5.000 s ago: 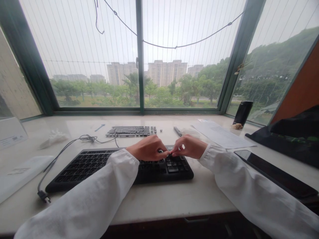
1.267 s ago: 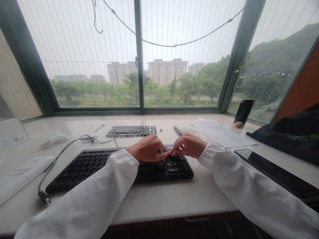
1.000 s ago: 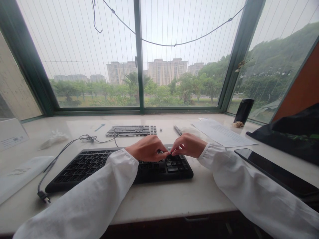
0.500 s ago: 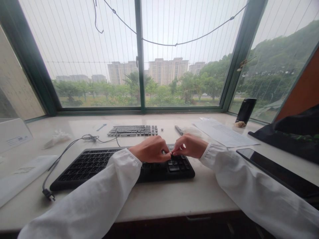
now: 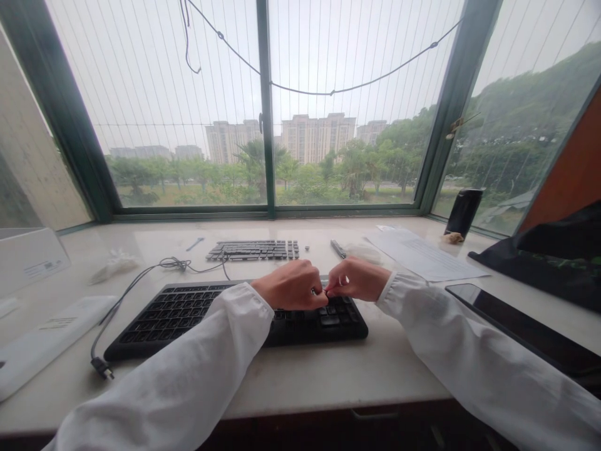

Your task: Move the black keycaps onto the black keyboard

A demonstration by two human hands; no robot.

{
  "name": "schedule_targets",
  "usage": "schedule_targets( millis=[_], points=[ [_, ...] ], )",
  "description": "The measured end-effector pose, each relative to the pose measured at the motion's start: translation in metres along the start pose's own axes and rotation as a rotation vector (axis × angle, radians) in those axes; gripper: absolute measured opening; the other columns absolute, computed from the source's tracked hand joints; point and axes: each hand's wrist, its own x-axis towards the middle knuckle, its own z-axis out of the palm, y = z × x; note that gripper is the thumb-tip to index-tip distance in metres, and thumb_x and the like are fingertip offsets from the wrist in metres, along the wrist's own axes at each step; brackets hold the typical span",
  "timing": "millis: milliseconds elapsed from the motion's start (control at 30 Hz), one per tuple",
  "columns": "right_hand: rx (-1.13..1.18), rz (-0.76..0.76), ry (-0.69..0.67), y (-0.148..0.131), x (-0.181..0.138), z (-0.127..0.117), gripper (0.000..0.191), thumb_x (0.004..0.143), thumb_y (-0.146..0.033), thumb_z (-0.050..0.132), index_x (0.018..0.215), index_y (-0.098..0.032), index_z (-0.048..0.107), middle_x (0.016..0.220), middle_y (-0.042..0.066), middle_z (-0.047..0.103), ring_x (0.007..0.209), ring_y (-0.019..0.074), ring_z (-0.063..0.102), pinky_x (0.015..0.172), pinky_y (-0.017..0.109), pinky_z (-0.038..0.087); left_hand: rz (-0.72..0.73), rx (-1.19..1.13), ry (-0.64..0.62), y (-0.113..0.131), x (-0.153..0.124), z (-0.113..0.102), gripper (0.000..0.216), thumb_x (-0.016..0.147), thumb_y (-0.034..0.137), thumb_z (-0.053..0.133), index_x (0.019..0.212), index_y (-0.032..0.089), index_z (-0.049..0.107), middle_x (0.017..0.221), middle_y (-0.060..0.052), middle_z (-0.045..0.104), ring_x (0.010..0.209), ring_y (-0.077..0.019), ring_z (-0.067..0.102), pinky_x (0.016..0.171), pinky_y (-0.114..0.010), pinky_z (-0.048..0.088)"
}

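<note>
A black keyboard (image 5: 176, 314) lies on the white counter, its left part showing bare key sockets and its right end still bearing keycaps (image 5: 339, 316). Over that right part my left hand (image 5: 293, 285) is closed, thumb and fingers pinched. My right hand (image 5: 357, 279) also pinches, its fingertips meeting those of the left just above the keys. Whatever small dark thing sits between the fingertips is too hidden to name. Behind the keyboard, loose keycaps (image 5: 253, 250) are laid out in rows, with a single keycap (image 5: 307, 248) apart to their right.
The keyboard's cable (image 5: 141, 270) runs left to a USB plug (image 5: 102, 368). At left lie a white box (image 5: 32, 257) and a white packet (image 5: 56, 338). A dark pen-like tool (image 5: 337, 248), paper sheets (image 5: 422, 254), a phone (image 5: 511, 322) and a black cylinder (image 5: 464, 214) are at right.
The view has shifted slightly, so the keyboard and counter things sit a little further right and lower. Both hands stay pinched together over the same part of the keyboard.
</note>
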Motion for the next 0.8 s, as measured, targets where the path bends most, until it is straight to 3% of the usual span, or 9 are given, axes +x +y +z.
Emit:
schedule_targets(
  millis=[533, 800],
  points=[
    [-0.107, 0.088, -0.019, -0.012, 0.000, -0.004, 0.013, 0.071, -0.033, 0.068, 0.071, -0.023, 0.075, 0.065, -0.001, 0.068, 0.060, 0.0101, 0.058, 0.053, 0.020, 0.036, 0.031, -0.037, 0.008, 0.001, 0.002, -0.002, 0.029, 0.077, 0.025, 0.053, 0.055, 0.013, 0.067, 0.042, -0.002, 0.052, 0.042, -0.0061, 0.021, 0.043, -0.025, 0.018],
    [-0.072, 0.117, -0.040, -0.013, 0.000, -0.004, 0.015, 0.071, -0.033, 0.066, 0.072, -0.021, 0.075, 0.055, -0.001, 0.063, 0.055, 0.0090, 0.053, 0.050, 0.020, 0.032, 0.024, -0.048, 0.013, -0.002, 0.003, 0.001, 0.031, 0.078, 0.027, 0.053, 0.054, 0.012, 0.067, 0.041, -0.001, 0.050, 0.043, -0.0060, 0.017, 0.043, -0.025, 0.016]
  ],
)
